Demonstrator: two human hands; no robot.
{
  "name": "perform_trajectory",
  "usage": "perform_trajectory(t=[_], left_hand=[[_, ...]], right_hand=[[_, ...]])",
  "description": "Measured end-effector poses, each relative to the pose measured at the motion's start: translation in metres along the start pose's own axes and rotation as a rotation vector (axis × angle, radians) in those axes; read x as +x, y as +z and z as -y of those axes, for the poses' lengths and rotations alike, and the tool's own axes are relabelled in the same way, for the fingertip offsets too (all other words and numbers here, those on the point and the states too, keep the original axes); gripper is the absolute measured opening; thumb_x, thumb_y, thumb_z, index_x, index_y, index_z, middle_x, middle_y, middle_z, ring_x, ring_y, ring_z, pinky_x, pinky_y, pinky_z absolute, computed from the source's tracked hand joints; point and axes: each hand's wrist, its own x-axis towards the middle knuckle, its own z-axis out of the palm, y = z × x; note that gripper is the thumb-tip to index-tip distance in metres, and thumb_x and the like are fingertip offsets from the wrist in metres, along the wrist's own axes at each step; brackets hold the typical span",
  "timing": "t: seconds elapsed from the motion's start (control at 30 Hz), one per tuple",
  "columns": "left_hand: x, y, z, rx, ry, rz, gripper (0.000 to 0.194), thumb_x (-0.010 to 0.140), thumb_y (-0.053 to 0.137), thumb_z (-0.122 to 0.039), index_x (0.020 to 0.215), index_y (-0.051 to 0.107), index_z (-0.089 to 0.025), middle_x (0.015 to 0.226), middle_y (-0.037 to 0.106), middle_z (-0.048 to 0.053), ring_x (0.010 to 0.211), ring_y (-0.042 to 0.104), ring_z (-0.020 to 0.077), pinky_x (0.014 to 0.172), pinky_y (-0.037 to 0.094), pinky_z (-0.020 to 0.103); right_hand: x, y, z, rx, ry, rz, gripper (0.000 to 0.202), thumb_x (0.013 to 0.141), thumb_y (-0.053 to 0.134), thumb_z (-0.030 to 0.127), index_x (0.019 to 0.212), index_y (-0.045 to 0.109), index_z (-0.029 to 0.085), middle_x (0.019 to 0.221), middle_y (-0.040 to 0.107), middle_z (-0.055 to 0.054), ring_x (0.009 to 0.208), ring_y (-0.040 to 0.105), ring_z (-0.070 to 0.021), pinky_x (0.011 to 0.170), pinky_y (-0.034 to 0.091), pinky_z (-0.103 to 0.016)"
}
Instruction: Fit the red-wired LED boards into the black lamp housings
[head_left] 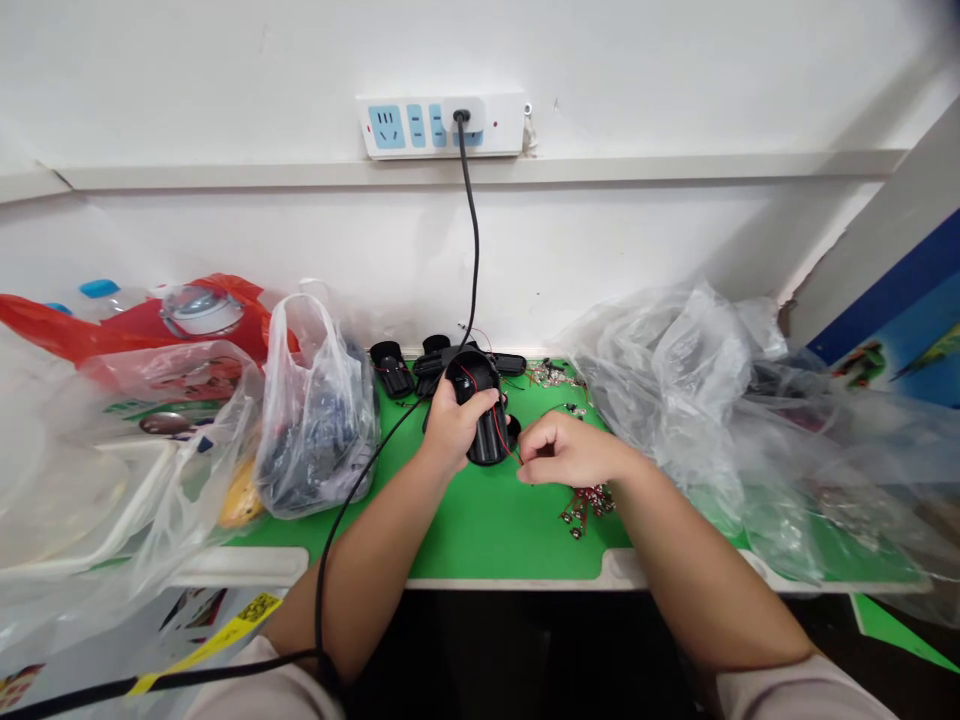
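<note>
My left hand (452,425) is wrapped round a black flashlight-shaped plastic housing (490,432), its round, cupped end tipped up and away from me. A thin red wire (501,430) comes out of the cup and runs down the housing to my right hand (566,448). The thumb and forefinger of that hand are pinched at the wire's end, just right of the housing; its very tip is hidden. Just under my right wrist lies a cluster of small parts with red wires (589,505) on the green tabletop (495,530).
More black housings (392,370) lie at the back by the wall, beside small wired parts (553,374). Filled plastic bags (315,420) crowd the left; clear plastic bags (697,370) cover the right. A black cable (474,230) drops from the power strip (405,127) and crosses my left forearm.
</note>
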Motion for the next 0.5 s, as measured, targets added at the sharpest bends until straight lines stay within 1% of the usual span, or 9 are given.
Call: perform_trajectory(t=[0.07,0.1,0.17,0.2,0.23,0.3,0.33,0.4,0.5], left_hand=[[0.001,-0.002,-0.001,-0.009,-0.038,0.044,0.043,0.064,0.074,-0.026,0.097,0.046,-0.022,0.072,0.065,-0.001,0.052,0.063,0.0168,0.05,0.054,0.033],[0.001,-0.002,-0.001,-0.015,-0.067,0.077,0.042,0.065,0.073,-0.027,0.096,0.046,-0.021,0.072,0.065,-0.001,0.051,0.063,0.0171,0.049,0.053,0.032],[0.001,-0.003,-0.002,-0.021,-0.137,0.152,0.042,0.065,0.072,-0.028,0.096,0.046,-0.021,0.071,0.066,0.001,0.049,0.062,0.0173,0.046,0.051,0.03],[0.001,-0.003,-0.003,-0.021,-0.172,0.187,0.041,0.065,0.072,-0.028,0.096,0.046,-0.021,0.07,0.066,0.001,0.048,0.062,0.0171,0.046,0.05,0.029],[0.0,-0.003,-0.003,-0.02,-0.202,0.213,0.041,0.065,0.072,-0.028,0.097,0.046,-0.021,0.07,0.067,0.001,0.048,0.061,0.0166,0.045,0.049,0.028],[-0.001,-0.003,-0.003,-0.025,-0.249,0.25,0.043,0.065,0.071,-0.027,0.1,0.047,-0.022,0.069,0.067,0.001,0.047,0.06,0.0156,0.045,0.048,0.027],[-0.002,-0.002,-0.003,-0.034,-0.266,0.264,0.044,0.065,0.07,-0.027,0.101,0.047,-0.022,0.069,0.066,0.001,0.047,0.06,0.0153,0.045,0.047,0.026],[-0.004,-0.001,-0.005,-0.061,-0.288,0.283,0.046,0.065,0.069,-0.027,0.105,0.047,-0.022,0.068,0.065,0.001,0.046,0.059,0.0149,0.043,0.046,0.025],[-0.006,0.0,-0.009,-0.09,-0.298,0.3,0.047,0.064,0.067,-0.027,0.106,0.047,-0.022,0.067,0.065,0.0,0.046,0.058,0.0149,0.042,0.045,0.024]], right_hand=[[-0.008,-0.016,0.0,0.006,-0.024,0.055,0.019,0.079,0.062,0.033,0.077,0.068,0.015,0.061,0.055,0.003,0.054,0.045,-0.0086,0.05,0.034,-0.021],[-0.012,-0.025,-0.002,0.014,-0.014,0.023,0.024,0.082,0.059,0.036,0.082,0.069,0.014,0.064,0.058,0.001,0.056,0.047,-0.0095,0.051,0.036,-0.022],[-0.018,-0.039,-0.01,-0.031,0.053,-0.086,0.028,0.084,0.055,0.038,0.081,0.069,0.014,0.063,0.06,0.0,0.055,0.048,-0.01,0.05,0.036,-0.022],[-0.02,-0.044,-0.014,-0.096,0.104,-0.104,0.026,0.083,0.056,0.036,0.077,0.069,0.015,0.061,0.059,0.001,0.053,0.048,-0.01,0.049,0.036,-0.022],[-0.02,-0.046,-0.019,-0.181,0.163,-0.082,0.021,0.08,0.059,0.032,0.073,0.069,0.015,0.059,0.059,0.001,0.051,0.047,-0.01,0.049,0.035,-0.022],[-0.016,-0.043,-0.028,-0.347,0.266,0.034,0.008,0.07,0.064,0.022,0.069,0.07,0.016,0.058,0.061,0.001,0.051,0.049,-0.0107,0.049,0.035,-0.023],[-0.013,-0.04,-0.031,-0.405,0.306,0.078,0.007,0.067,0.065,0.018,0.069,0.071,0.016,0.059,0.063,0.001,0.052,0.051,-0.0113,0.049,0.035,-0.023],[-0.006,-0.032,-0.034,-0.49,0.357,0.084,0.01,0.065,0.063,0.015,0.069,0.072,0.016,0.06,0.065,-0.001,0.052,0.052,-0.0122,0.048,0.034,-0.023],[0.001,-0.024,-0.033,-0.61,0.439,0.052,0.012,0.066,0.063,0.018,0.072,0.073,0.016,0.062,0.067,-0.003,0.051,0.052,-0.0126,0.047,0.032,-0.024]])
